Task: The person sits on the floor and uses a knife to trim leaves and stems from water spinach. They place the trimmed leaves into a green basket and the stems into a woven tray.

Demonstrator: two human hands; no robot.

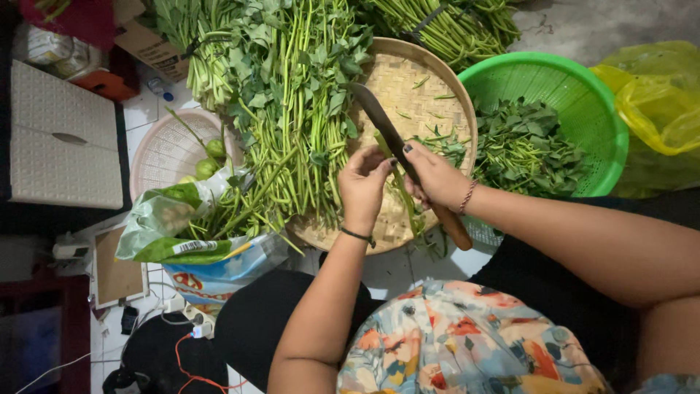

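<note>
Both hands meet over the near side of the round woven tray (437,80). The left hand (362,186) pinches a thin green stalk (403,195) with its fingertips. The right hand (437,179) is closed around the brown handle of a long knife (386,128), and the dark blade points up and away across the tray. The stalk sits right between the two hands, touching the blade. It looks light, soft and bendy, so it is best held close to the spot being cut. The blade looks sharp, and the left fingers are very near it.

A big pile of leafy green stems (292,109) lies across the left half of the tray, and some hang over its near edge onto a plastic bag (182,233). Past the bag sits a pink basket (164,149) with small green fruits. On the right, a green basket (583,95) holds picked leaves. A yellow bag (656,95) lies beyond it. More bundled stems (445,25) rest at the far edge.
</note>
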